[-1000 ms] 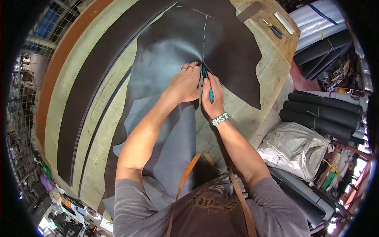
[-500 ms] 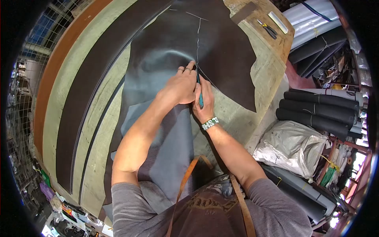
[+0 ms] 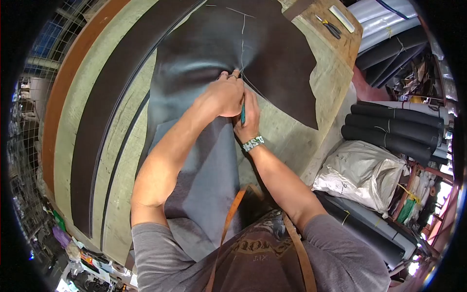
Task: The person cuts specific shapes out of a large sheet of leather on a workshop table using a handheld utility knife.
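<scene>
The hands are close together and overlap in this view; whether they touch cannot be told. The left hand [image 3: 224,96] lies palm down on the dark brown leather [image 3: 194,41], its fingers spread a little and not gripping anything. The right hand [image 3: 250,115] is closed around a slim teal tool [image 3: 243,113], whose tip is hidden behind the left hand and fingers. A patterned wristband [image 3: 253,143] circles the right wrist.

The leather spreads across the middle of the surface [image 3: 296,117], smooth and glossy, with a shiny ripple just beyond the left fingers. A pale, slightly wavy line [image 3: 243,41] runs down it to the fingertips, crossed near its far end by a short mark. Right of the hands its edge slants away and its outer side is uneven; nearer the body, a grey-blue flap [image 3: 209,155] lies under the left forearm. The forearms and the apron strap [image 3: 234,209] cover parts of this area.

To the left lie long, curved dark strips [image 3: 109,104]. Far right on a wooden board [image 3: 311,24] are pliers [image 3: 331,30] and a white bar [image 3: 342,18]. Beyond the surface's right side are dark rolls [image 3: 389,129] and a crumpled whitish sack [image 3: 360,170]. The clutter at the rim is too distorted to make out.
</scene>
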`<move>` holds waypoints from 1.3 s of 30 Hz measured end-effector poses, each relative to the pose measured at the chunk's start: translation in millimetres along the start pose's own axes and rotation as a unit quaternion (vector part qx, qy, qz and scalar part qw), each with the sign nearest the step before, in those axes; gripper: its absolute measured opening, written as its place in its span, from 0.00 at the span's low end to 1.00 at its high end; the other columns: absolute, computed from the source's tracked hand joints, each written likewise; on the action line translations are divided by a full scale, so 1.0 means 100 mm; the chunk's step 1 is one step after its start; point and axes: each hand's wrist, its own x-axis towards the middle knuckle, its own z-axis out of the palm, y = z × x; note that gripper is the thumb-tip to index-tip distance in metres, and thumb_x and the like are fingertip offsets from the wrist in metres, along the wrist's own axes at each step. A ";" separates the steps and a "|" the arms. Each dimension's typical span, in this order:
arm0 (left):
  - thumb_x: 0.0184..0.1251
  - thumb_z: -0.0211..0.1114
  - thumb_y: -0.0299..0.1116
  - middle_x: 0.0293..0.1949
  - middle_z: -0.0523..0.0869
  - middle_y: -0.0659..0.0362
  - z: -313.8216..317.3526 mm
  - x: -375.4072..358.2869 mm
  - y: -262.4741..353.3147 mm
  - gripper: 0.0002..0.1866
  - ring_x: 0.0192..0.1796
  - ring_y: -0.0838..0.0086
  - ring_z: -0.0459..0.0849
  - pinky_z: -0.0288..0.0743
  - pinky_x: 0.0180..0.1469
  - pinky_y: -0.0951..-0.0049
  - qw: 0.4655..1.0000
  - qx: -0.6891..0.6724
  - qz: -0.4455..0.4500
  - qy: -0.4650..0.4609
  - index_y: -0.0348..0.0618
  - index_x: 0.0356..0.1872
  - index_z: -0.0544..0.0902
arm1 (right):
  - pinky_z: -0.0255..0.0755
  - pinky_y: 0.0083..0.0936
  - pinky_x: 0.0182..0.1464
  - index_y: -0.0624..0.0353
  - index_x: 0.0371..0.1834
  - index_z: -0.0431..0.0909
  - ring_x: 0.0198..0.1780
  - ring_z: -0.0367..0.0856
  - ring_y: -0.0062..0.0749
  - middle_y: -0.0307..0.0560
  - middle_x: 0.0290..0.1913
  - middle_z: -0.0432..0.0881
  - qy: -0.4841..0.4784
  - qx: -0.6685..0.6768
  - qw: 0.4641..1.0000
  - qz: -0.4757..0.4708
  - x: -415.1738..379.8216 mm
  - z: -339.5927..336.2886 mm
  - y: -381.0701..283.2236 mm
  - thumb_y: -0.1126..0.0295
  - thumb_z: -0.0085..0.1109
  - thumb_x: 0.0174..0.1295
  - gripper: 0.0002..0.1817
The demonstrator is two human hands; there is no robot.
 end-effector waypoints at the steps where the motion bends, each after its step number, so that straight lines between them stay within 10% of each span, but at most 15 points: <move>1: 0.59 0.62 0.27 0.75 0.65 0.32 0.01 0.03 -0.04 0.29 0.76 0.37 0.64 0.62 0.78 0.52 1.000 0.001 0.008 -0.007 0.23 0.63 0.74 | 0.73 0.50 0.52 0.70 0.63 0.70 0.52 0.76 0.68 0.66 0.51 0.77 0.002 0.003 1.000 0.001 0.00 0.01 0.01 0.83 0.56 0.60 0.25; 21: 0.58 0.60 0.25 0.71 0.69 0.30 -0.08 0.06 0.00 0.28 0.78 0.46 0.63 0.55 0.81 0.53 0.998 0.027 0.027 -0.053 0.19 0.61 0.75 | 0.74 0.49 0.56 0.65 0.66 0.68 0.58 0.76 0.66 0.62 0.56 0.76 -0.037 0.020 0.998 0.045 0.03 -0.06 0.01 0.86 0.58 0.57 0.30; 39: 0.54 0.60 0.23 0.71 0.70 0.31 -0.09 -0.04 -0.02 0.24 0.77 0.39 0.63 0.55 0.81 0.52 1.000 -0.005 0.016 -0.002 0.22 0.54 0.78 | 0.73 0.48 0.56 0.70 0.63 0.71 0.54 0.77 0.66 0.67 0.53 0.77 -0.009 0.019 1.000 0.000 0.07 -0.01 0.14 0.72 0.47 0.75 0.17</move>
